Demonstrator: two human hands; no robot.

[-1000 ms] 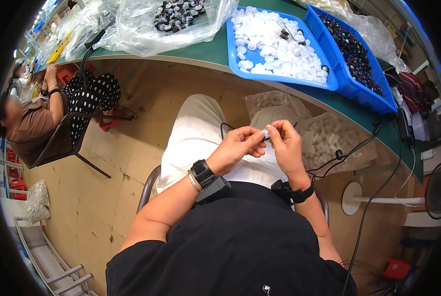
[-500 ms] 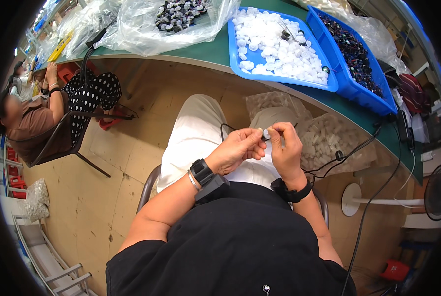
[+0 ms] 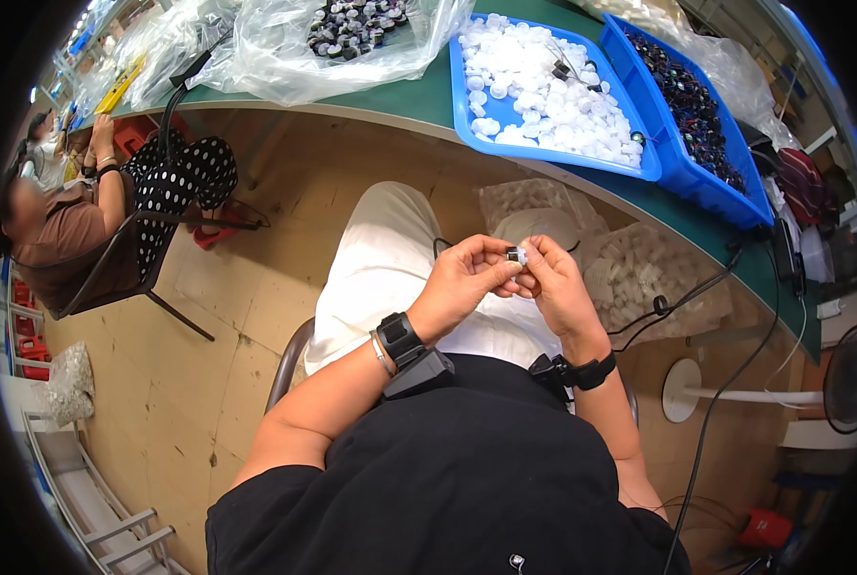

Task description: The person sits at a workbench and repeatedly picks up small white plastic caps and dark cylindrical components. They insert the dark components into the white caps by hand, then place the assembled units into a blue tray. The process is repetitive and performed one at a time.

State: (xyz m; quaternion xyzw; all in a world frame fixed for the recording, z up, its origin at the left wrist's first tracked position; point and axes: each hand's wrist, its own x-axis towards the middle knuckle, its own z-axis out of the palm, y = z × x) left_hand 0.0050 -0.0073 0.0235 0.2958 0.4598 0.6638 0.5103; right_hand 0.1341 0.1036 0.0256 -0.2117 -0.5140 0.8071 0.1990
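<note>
Above my lap, my left hand [image 3: 468, 278] and my right hand [image 3: 558, 278] meet around a small black-and-white round part [image 3: 515, 256]. The fingertips of both hands pinch it, and they cover much of it. Its exact kind is too small to make out. Beyond my hands, on the green table, a shallow blue tray [image 3: 553, 162] holds many small white translucent caps [image 3: 543, 91] with a few dark wired pieces among them.
A deeper blue bin [image 3: 677, 144] of dark wired parts stands right of the tray. A plastic bag [image 3: 285, 77] of black-and-white parts lies at the table's left. Bags of pale pieces [image 3: 639, 273] sit below the table edge. A cable [image 3: 711, 402] hangs at right. A co-worker [image 3: 69, 225] sits left.
My hands have drawn closer around the small part, and the right hand has turned and come nearer the left. More of the part's dark side now shows.
</note>
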